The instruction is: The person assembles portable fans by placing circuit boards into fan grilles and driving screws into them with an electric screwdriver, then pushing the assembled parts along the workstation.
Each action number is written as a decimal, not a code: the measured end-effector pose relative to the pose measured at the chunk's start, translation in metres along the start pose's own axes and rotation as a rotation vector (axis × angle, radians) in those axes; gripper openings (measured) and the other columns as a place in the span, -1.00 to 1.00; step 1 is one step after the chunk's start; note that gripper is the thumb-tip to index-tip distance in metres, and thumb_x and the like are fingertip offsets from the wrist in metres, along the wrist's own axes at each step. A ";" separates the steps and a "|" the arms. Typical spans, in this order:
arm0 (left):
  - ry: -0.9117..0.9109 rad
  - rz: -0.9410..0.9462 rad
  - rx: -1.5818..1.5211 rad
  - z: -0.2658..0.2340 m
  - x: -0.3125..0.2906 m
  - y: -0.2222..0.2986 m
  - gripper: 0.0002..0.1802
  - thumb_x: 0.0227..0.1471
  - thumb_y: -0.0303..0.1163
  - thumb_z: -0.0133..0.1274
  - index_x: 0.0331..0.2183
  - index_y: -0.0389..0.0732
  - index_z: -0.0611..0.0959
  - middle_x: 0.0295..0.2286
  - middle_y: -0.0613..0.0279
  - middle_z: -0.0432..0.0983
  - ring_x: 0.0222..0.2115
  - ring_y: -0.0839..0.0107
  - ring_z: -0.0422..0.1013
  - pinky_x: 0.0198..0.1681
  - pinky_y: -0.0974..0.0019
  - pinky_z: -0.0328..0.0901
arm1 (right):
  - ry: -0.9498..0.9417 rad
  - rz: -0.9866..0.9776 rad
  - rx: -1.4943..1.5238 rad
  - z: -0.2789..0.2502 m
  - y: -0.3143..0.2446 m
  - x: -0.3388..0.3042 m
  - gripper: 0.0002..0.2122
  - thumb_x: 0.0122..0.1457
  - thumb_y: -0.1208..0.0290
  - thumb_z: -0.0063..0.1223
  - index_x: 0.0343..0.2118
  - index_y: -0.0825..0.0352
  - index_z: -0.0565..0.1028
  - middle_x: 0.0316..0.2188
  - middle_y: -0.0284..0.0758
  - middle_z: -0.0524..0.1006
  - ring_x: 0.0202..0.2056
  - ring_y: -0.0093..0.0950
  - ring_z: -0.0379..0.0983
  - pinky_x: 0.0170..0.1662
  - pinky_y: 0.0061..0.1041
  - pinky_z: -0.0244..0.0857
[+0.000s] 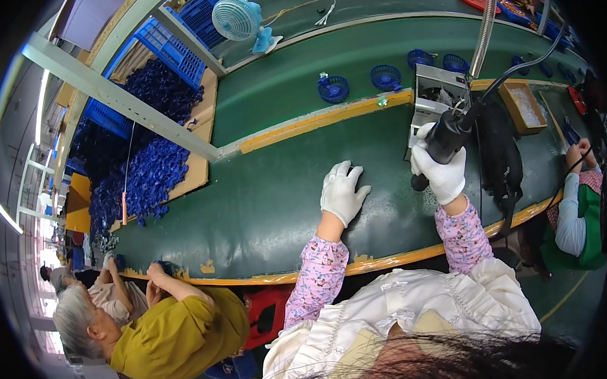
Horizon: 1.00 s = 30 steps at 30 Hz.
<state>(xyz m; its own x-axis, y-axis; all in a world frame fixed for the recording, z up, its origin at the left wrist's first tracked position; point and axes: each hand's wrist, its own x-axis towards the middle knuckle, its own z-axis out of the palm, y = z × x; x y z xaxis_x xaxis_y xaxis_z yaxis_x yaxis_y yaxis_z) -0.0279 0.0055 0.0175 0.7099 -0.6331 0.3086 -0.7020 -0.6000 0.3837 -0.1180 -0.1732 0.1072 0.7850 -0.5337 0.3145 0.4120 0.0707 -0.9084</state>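
My right hand [442, 174], in a white glove, is wrapped round a black electric screwdriver [447, 136] with a cable running up from it. A grey metal box [442, 75] with an open top stands just beyond this hand. Flat on the green worktable [269, 212] lies my left hand [342, 193], gloved in white too, its fingers apart and nothing in it. A small dark round knob [419, 183] shows beside the right hand; what it belongs to is hidden.
Round blue plastic fan cages [334, 89] sit on the green conveyor [280, 98] behind a yellow-edged rail. Blue parts [150, 174] are heaped at left near a light-blue fan [236, 19]. A black bag-like bundle [502, 156] and a box [522, 107] lie right. Co-workers [178, 325] sit both sides.
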 end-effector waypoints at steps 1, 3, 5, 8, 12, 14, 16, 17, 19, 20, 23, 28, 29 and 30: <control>-0.011 -0.006 -0.009 0.000 -0.001 -0.001 -0.54 -0.22 -0.27 0.21 -0.20 -0.20 0.58 -0.11 -0.03 0.39 -0.05 0.05 0.29 0.02 0.10 0.19 | -0.002 0.000 0.000 0.001 0.000 -0.001 -0.78 -0.05 0.69 0.08 -0.30 0.36 0.42 -0.64 -0.45 0.42 -0.68 -0.68 0.34 -0.61 -0.68 0.20; -0.023 -0.007 -0.020 -0.001 0.002 0.001 -0.53 -0.23 -0.28 0.22 -0.19 -0.19 0.57 -0.09 -0.02 0.38 -0.03 0.05 0.27 0.03 0.08 0.17 | 0.007 0.004 0.001 0.000 -0.001 0.001 -0.78 -0.06 0.69 0.08 -0.31 0.36 0.42 -0.64 -0.45 0.42 -0.68 -0.68 0.34 -0.61 -0.68 0.19; -0.028 -0.003 -0.013 -0.001 0.002 0.001 -0.53 -0.23 -0.27 0.22 -0.19 -0.19 0.57 -0.10 -0.02 0.38 -0.03 0.05 0.27 0.03 0.08 0.17 | 0.007 0.004 0.001 0.001 -0.002 0.002 -0.79 -0.05 0.69 0.08 -0.31 0.36 0.42 -0.64 -0.45 0.42 -0.68 -0.68 0.34 -0.61 -0.68 0.19; -0.024 -0.003 -0.017 -0.001 0.002 0.000 -0.53 -0.23 -0.27 0.22 -0.19 -0.19 0.57 -0.09 -0.02 0.38 -0.03 0.05 0.27 0.04 0.08 0.17 | 0.001 0.009 -0.002 0.002 -0.002 0.001 -0.79 -0.05 0.69 0.08 -0.31 0.37 0.42 -0.64 -0.45 0.42 -0.68 -0.68 0.34 -0.61 -0.69 0.20; -0.024 -0.005 -0.012 0.000 0.002 0.001 -0.53 -0.23 -0.27 0.22 -0.19 -0.19 0.57 -0.09 -0.02 0.38 -0.03 0.06 0.26 0.04 0.09 0.17 | -0.005 0.015 -0.010 0.001 -0.001 0.001 -0.79 -0.05 0.69 0.08 -0.31 0.37 0.42 -0.64 -0.45 0.42 -0.68 -0.67 0.34 -0.61 -0.69 0.20; -0.010 0.017 0.002 -0.001 0.002 0.001 -0.52 -0.23 -0.26 0.22 -0.19 -0.22 0.58 -0.12 -0.06 0.40 -0.06 0.03 0.30 0.02 0.11 0.20 | -0.006 0.015 -0.007 0.001 -0.001 0.000 -0.79 -0.05 0.69 0.08 -0.31 0.37 0.42 -0.64 -0.45 0.42 -0.68 -0.67 0.34 -0.61 -0.69 0.19; 0.023 0.018 -0.032 -0.004 0.003 -0.004 -0.53 -0.24 -0.25 0.23 -0.21 -0.22 0.58 -0.14 -0.08 0.41 -0.07 0.02 0.31 0.01 0.11 0.21 | -0.008 0.014 -0.002 0.001 -0.001 0.000 -0.79 -0.05 0.69 0.08 -0.31 0.37 0.42 -0.64 -0.45 0.42 -0.68 -0.67 0.34 -0.61 -0.69 0.19; 0.056 0.022 -0.067 -0.006 0.004 -0.009 -0.54 -0.25 -0.25 0.24 -0.23 -0.23 0.59 -0.16 -0.10 0.42 -0.09 0.01 0.32 -0.01 0.10 0.22 | 0.001 0.015 0.003 0.001 -0.002 0.000 -0.79 -0.05 0.69 0.08 -0.31 0.36 0.42 -0.64 -0.45 0.42 -0.67 -0.67 0.34 -0.61 -0.69 0.20; 0.266 -0.029 0.048 -0.017 0.002 -0.025 -0.54 -0.29 -0.25 0.26 -0.26 -0.21 0.60 -0.18 -0.11 0.42 -0.11 -0.01 0.32 -0.02 0.08 0.22 | 0.009 0.016 0.010 0.001 -0.003 0.000 -0.79 -0.05 0.70 0.08 -0.31 0.36 0.42 -0.63 -0.45 0.42 -0.67 -0.67 0.34 -0.61 -0.68 0.20; 0.348 -0.117 0.163 -0.026 0.000 -0.033 -0.53 -0.30 -0.23 0.26 -0.25 -0.18 0.59 -0.15 -0.08 0.41 -0.08 -0.01 0.29 0.00 0.05 0.19 | 0.003 0.011 0.012 -0.001 -0.003 0.001 -0.79 -0.05 0.70 0.07 -0.31 0.37 0.42 -0.62 -0.45 0.41 -0.67 -0.67 0.34 -0.61 -0.68 0.20; 0.611 -0.518 0.455 -0.049 -0.010 -0.065 -0.55 -0.26 -0.18 0.23 -0.27 -0.17 0.59 -0.12 -0.14 0.36 -0.05 -0.06 0.24 0.01 -0.01 0.16 | 0.010 0.003 0.018 -0.004 -0.004 0.002 -0.78 -0.05 0.72 0.06 -0.31 0.37 0.41 -0.60 -0.45 0.40 -0.67 -0.65 0.35 -0.61 -0.67 0.21; 0.412 -0.996 0.188 -0.055 -0.025 -0.099 -0.52 -0.16 -0.02 0.15 -0.21 -0.10 0.61 -0.08 -0.18 0.33 -0.07 -0.05 0.29 -0.01 0.04 0.22 | 0.030 -0.002 0.061 -0.003 -0.009 0.005 -0.77 -0.06 0.75 0.05 -0.30 0.38 0.41 -0.57 -0.43 0.39 -0.66 -0.64 0.35 -0.62 -0.67 0.21; 0.440 -0.913 0.188 -0.051 -0.024 -0.098 -0.53 -0.17 0.01 0.14 -0.26 -0.10 0.63 -0.12 -0.11 0.39 -0.14 0.00 0.34 -0.03 0.09 0.24 | 0.029 -0.026 0.040 -0.001 -0.011 0.006 -0.78 -0.04 0.75 -0.01 -0.30 0.39 0.39 -0.58 -0.42 0.38 -0.68 -0.62 0.33 -0.62 -0.63 0.20; 0.492 -0.773 0.237 -0.047 -0.022 -0.093 -0.64 -0.22 -0.08 0.18 -0.40 -0.14 0.67 -0.34 -0.06 0.49 -0.27 0.03 0.40 -0.15 0.10 0.30 | 0.027 -0.050 0.020 0.001 -0.012 0.006 -0.79 -0.02 0.76 -0.06 -0.29 0.40 0.37 -0.59 -0.41 0.36 -0.70 -0.60 0.31 -0.63 -0.60 0.20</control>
<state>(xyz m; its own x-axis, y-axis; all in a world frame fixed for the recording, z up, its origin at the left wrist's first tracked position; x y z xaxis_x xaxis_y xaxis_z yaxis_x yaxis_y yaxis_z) 0.0244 0.0985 0.0154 0.8900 0.2259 0.3961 0.0178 -0.8852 0.4648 -0.1179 -0.1765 0.1205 0.7505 -0.5597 0.3514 0.4596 0.0599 -0.8861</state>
